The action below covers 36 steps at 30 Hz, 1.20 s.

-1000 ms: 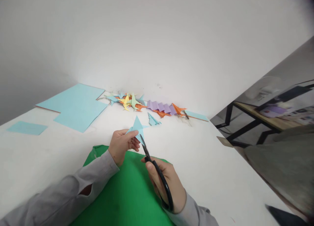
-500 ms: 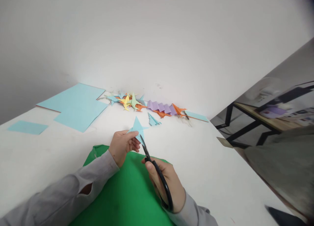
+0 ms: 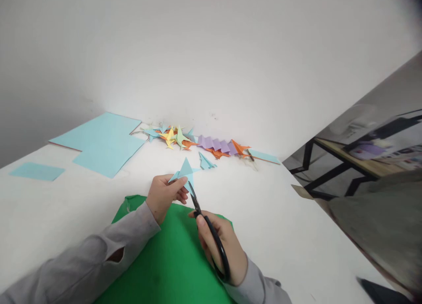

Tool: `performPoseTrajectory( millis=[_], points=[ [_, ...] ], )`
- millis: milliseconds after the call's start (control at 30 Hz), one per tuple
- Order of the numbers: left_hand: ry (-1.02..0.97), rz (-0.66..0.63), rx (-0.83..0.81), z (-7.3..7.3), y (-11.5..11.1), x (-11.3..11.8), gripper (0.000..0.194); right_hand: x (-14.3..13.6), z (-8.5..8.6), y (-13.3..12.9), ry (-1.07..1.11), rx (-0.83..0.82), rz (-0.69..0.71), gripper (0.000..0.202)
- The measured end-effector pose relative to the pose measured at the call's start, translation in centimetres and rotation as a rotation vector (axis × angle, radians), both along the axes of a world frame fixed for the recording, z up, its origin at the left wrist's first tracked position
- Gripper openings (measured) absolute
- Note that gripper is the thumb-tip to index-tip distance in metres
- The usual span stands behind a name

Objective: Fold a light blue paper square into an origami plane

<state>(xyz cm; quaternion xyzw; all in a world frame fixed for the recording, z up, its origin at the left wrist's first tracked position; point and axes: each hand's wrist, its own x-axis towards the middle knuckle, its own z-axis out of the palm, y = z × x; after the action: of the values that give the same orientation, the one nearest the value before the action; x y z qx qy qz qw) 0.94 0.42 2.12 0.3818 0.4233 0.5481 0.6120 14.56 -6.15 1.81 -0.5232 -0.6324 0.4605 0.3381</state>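
A folded light-blue paper figure [image 3: 186, 170] with pointed tips is pinched between the thumb and fingers of my left hand [image 3: 166, 192]. My right hand [image 3: 224, 244] grips black-handled scissors [image 3: 214, 238] by the loops. Their blades point up and left, and the tips meet the lower right part of the blue paper. Whether the blades have cut into it I cannot tell. Both hands are above the near part of the table, over a green cloth [image 3: 165, 260].
Large light-blue sheets [image 3: 99, 137] lie at the back left, with a small blue piece [image 3: 38, 171] nearer. Along the wall are several colourful folded paper figures [image 3: 174, 137], a pleated purple paper [image 3: 216, 144] and a blue folded piece [image 3: 206, 161]. A dark object [image 3: 379, 291] is at the lower right.
The blue paper figure has turned slightly in my left hand, so a folded point shows more at its left. My right hand and the scissors have shifted a little to the left.
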Motion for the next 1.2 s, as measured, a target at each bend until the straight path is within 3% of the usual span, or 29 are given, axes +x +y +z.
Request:
performPoseTrajectory(
  millis=[333,1200],
  points=[
    [0.01,0.051,0.04,0.35,0.24,-0.19,0.024,0.03,0.08,-0.33,0.012,0.005,-0.001,0.053],
    [0.019,-0.016,0.049,0.49,0.13,-0.51,0.025,0.21,-0.48,-0.27,0.013,-0.01,0.009,0.049]
  ],
)
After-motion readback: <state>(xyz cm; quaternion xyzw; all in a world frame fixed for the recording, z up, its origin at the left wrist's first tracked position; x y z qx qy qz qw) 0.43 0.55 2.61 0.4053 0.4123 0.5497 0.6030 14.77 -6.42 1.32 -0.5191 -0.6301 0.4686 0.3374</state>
